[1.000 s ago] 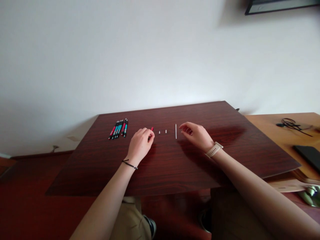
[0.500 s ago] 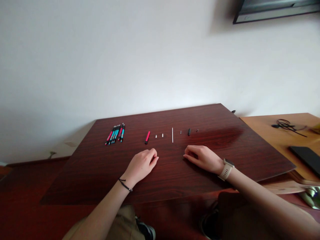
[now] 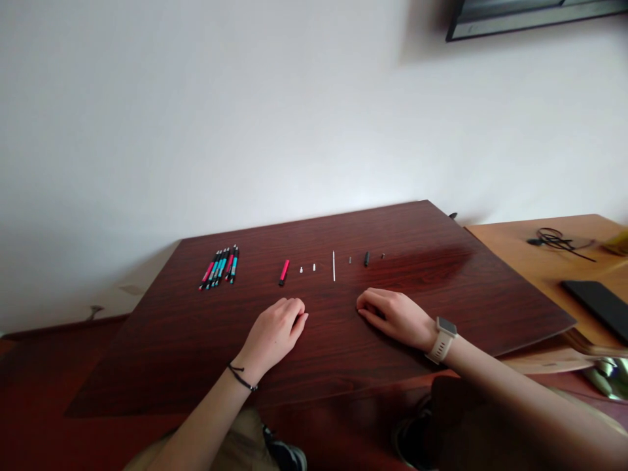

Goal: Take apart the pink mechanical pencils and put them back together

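Note:
My left hand (image 3: 279, 328) rests on the dark wooden table (image 3: 324, 360), fingers curled in and nothing seen in them. Opposite it, my right hand (image 3: 398, 316) lies loosely closed on the tabletop, also without a visible object. Beyond the hands runs a row of pen parts: a pink pen barrel (image 3: 284, 271) with a black end, two small white pieces (image 3: 301, 269), an upright-lying white refill (image 3: 334, 267), a tiny spring-like piece (image 3: 350, 260), a black grip section (image 3: 366, 259) and a tiny dark piece (image 3: 383, 256). Neither hand touches them.
Several pink and blue pens (image 3: 219, 267) lie side by side at the table's left. To the right stands a lighter wooden table (image 3: 549, 275) with a black cable (image 3: 559, 242) and a flat black device (image 3: 598, 307). A screen (image 3: 534, 19) hangs on the wall.
The view has shifted slightly, so the table and parts appear a little further left. Both hands stay in nearly the same place on the table, and the pen parts keep their arrangement.

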The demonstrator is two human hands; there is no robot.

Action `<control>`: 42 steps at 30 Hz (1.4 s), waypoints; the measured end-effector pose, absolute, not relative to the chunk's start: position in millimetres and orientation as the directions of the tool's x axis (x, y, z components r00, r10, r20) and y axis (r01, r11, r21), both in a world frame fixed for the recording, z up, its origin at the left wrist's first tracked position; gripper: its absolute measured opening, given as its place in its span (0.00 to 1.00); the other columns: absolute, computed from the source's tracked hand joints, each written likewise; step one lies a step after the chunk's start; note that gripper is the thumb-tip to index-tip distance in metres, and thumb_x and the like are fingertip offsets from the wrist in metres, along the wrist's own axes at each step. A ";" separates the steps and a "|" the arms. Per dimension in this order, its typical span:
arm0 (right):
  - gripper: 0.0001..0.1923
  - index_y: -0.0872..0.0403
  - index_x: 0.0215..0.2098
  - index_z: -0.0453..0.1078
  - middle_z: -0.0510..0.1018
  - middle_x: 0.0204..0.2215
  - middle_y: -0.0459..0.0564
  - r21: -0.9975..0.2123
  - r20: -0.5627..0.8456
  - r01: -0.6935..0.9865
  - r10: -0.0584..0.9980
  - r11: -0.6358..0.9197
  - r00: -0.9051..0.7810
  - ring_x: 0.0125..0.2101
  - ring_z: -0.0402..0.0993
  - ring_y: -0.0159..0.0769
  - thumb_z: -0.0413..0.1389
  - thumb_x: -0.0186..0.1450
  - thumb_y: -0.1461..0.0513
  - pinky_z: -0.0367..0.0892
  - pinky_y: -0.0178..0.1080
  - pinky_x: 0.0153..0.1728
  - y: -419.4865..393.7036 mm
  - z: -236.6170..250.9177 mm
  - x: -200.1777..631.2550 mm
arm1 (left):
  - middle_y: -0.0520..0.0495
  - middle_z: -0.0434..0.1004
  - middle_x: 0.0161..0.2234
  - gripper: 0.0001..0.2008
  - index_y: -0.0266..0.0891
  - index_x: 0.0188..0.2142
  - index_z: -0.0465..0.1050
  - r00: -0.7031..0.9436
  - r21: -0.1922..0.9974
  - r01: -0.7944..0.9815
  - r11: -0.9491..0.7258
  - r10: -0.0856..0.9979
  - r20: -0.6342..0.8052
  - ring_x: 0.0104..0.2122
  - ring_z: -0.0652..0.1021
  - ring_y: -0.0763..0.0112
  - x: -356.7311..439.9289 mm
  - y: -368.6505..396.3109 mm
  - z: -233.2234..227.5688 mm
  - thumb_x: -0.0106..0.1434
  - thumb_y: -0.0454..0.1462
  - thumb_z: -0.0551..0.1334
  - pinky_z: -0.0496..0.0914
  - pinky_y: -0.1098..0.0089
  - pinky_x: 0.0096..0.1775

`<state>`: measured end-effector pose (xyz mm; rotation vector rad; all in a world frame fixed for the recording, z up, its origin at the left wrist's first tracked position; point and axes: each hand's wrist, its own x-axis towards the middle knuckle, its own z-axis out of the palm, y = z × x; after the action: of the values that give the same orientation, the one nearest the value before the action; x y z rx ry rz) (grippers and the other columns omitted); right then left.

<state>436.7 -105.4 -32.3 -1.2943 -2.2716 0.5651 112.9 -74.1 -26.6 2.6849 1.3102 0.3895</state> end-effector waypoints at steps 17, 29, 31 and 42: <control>0.05 0.50 0.43 0.70 0.77 0.36 0.47 -0.514 0.184 0.718 0.878 0.469 -0.442 0.35 0.74 0.37 0.53 0.77 0.60 0.64 0.38 0.38 -105.4 -30.6 431.9 | 0.49 0.75 0.37 0.07 0.43 0.39 0.66 0.585 0.212 0.760 -0.614 0.789 0.188 0.37 0.77 0.64 116.6 -74.4 -25.3 0.77 0.35 0.56 0.70 0.64 0.40; 0.06 0.49 0.43 0.70 0.78 0.36 0.47 -0.511 0.176 0.723 0.880 0.465 -0.441 0.35 0.74 0.37 0.52 0.77 0.59 0.65 0.39 0.39 -105.5 -29.1 432.1 | 0.49 0.74 0.36 0.07 0.43 0.38 0.65 0.582 0.208 0.764 -0.611 0.792 0.186 0.36 0.76 0.64 117.1 -74.2 -25.3 0.76 0.35 0.56 0.68 0.64 0.39; 0.06 0.49 0.43 0.70 0.78 0.37 0.47 -0.511 0.177 0.723 0.880 0.466 -0.442 0.35 0.74 0.37 0.52 0.77 0.59 0.65 0.38 0.39 -105.3 -29.1 432.1 | 0.49 0.74 0.36 0.07 0.43 0.38 0.65 0.580 0.209 0.765 -0.609 0.793 0.187 0.36 0.77 0.64 117.3 -74.2 -24.9 0.76 0.35 0.56 0.69 0.64 0.39; 0.06 0.49 0.43 0.69 0.77 0.36 0.47 -0.497 0.173 0.732 0.880 0.466 -0.442 0.35 0.74 0.37 0.52 0.77 0.60 0.65 0.38 0.38 -105.5 -28.4 430.7 | 0.49 0.75 0.36 0.07 0.43 0.38 0.66 0.579 0.201 0.769 -0.607 0.795 0.183 0.36 0.77 0.64 117.6 -73.4 -23.6 0.76 0.35 0.57 0.68 0.65 0.38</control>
<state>430.7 -105.5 -28.4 -1.3512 -2.3111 0.4938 117.6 -73.4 -23.6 2.7021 1.3424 0.3897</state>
